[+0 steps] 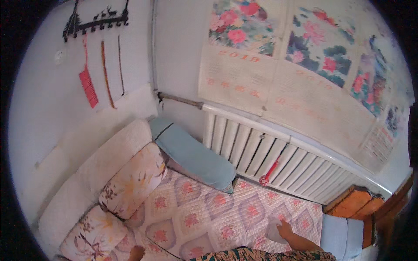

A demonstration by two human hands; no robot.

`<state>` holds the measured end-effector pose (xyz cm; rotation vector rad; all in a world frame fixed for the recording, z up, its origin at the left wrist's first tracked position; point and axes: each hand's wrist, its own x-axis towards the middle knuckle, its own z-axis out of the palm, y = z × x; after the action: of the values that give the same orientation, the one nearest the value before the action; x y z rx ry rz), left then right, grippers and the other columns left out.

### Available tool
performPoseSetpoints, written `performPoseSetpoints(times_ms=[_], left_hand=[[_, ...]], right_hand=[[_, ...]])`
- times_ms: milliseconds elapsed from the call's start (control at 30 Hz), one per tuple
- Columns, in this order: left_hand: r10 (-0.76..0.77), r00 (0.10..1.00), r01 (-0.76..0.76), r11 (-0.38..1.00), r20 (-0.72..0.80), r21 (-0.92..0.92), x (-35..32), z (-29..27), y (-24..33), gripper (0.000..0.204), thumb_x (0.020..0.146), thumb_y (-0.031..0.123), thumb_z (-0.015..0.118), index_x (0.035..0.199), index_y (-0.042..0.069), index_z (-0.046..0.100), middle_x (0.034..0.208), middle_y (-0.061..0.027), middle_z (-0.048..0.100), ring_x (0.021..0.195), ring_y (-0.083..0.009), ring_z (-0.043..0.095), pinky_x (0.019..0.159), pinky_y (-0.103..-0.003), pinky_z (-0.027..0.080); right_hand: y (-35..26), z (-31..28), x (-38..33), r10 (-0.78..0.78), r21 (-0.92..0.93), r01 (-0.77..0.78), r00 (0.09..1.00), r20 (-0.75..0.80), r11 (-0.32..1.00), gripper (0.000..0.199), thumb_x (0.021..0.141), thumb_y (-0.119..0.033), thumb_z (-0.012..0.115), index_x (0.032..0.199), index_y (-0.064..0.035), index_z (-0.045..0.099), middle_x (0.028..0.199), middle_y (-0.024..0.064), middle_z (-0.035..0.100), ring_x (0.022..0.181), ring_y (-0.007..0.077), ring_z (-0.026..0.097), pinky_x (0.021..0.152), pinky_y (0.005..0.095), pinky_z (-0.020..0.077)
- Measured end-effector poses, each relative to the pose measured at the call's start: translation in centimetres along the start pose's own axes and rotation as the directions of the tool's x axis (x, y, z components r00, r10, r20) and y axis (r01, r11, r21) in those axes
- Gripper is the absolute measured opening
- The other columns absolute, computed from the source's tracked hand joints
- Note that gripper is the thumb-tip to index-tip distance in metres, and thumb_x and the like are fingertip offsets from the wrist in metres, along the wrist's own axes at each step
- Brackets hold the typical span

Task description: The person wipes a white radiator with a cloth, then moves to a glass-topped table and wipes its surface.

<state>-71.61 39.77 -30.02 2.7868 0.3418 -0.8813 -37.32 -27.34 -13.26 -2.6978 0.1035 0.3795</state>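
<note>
My right hand (285,229) is closed on a pale grey cloth (274,231), which lies bunched against the quilted cover (209,217) with its pink flower pattern. Most of its fingers are bent over the cloth's upper edge. Down at the lower left, my left hand (137,252) hovers over or rests by the cover, close to a floral cushion (93,235); which of the two I cannot tell. It is small in view and its fingers are not clear. A dark green patterned garment (257,254) shows along the lower edge, with a sleeve on my right arm.
Another floral cushion (135,180) leans on the white backrest (113,150). A blue-green pillow (193,154) lies in the corner. A white radiator (261,148) with a red hanging ornament (270,174) runs along the far side. Wooden furniture (355,203) stands at the right.
</note>
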Motion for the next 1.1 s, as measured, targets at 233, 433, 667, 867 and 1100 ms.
performPoseSetpoints(times_ms=[233, 433, 667, 867, 1100], left_hand=[[-0.214, 0.961, 0.049, 0.755, -0.175, -0.654, 1.9, -6.3, 2.0, 0.036, 0.084, 0.022, 0.065, 0.114, 0.003, 0.057, 0.115, -0.0176, 0.057, 0.103, -0.0338, 0.056, 0.088, -0.042, 0.047], [-0.110, 0.941, -0.170, 0.665, -0.321, -0.727, 4.4, -13.5, 8.1, 0.042, 0.084, 0.022, 0.066, 0.119, 0.003, 0.052, 0.120, -0.0171, 0.053, 0.108, -0.0329, 0.052, 0.091, -0.042, 0.045], [-0.062, 0.958, -0.172, 0.655, -0.280, -0.736, 5.4, -14.4, 11.8, 0.050, 0.084, 0.023, 0.067, 0.124, 0.002, 0.046, 0.126, -0.0166, 0.048, 0.113, -0.0319, 0.048, 0.094, -0.041, 0.042], [-0.091, 0.977, -0.091, 0.635, -0.192, -0.767, 5.1, -10.7, 15.3, 0.057, 0.084, 0.023, 0.068, 0.129, 0.001, 0.041, 0.131, -0.0162, 0.044, 0.118, -0.0310, 0.045, 0.097, -0.041, 0.040], [-0.104, 0.986, -0.043, 0.587, -0.128, -0.809, 3.0, -6.6, 22.2, 0.065, 0.083, 0.023, 0.069, 0.134, 0.001, 0.035, 0.137, -0.0157, 0.039, 0.124, -0.0300, 0.041, 0.101, -0.040, 0.038]], right_hand=[[-1.0, 0.2, -5.6, 0.061, 0.061, -0.056, 0.995, -0.081, 0.997, 0.039, 0.088, -0.035, 0.055, 0.115, -0.0060, 0.056, 0.100, 0.0248, 0.064, 0.092, 0.0419, 0.062, 0.080, 0.0484, 0.0484], [-1.7, -1.5, -8.8, 0.101, 0.050, -0.096, 0.988, -0.113, 0.994, 0.040, 0.090, -0.038, 0.052, 0.119, -0.0109, 0.056, 0.101, 0.0221, 0.065, 0.096, 0.0398, 0.062, 0.083, 0.0469, 0.0484], [-1.4, -1.4, -6.7, -0.191, 0.030, 0.199, 0.965, -0.179, 0.979, 0.042, 0.090, -0.034, 0.052, 0.121, -0.0058, 0.053, 0.108, 0.0239, 0.063, 0.101, 0.0413, 0.060, 0.086, 0.0483, 0.0468], [-1.7, 0.7, -2.0, -0.235, 0.074, 0.249, 0.960, -0.155, 0.966, 0.042, 0.091, -0.033, 0.051, 0.120, -0.0028, 0.051, 0.106, 0.0258, 0.062, 0.100, 0.0425, 0.059, 0.085, 0.0496, 0.0472], [3.9, 3.9, -7.1, -0.204, 0.113, 0.192, 0.973, 0.106, 0.975, 0.058, 0.091, -0.044, 0.052, 0.121, 0.0057, 0.050, 0.109, 0.0309, 0.060, 0.101, 0.0450, 0.059, 0.084, 0.0481, 0.0469]])
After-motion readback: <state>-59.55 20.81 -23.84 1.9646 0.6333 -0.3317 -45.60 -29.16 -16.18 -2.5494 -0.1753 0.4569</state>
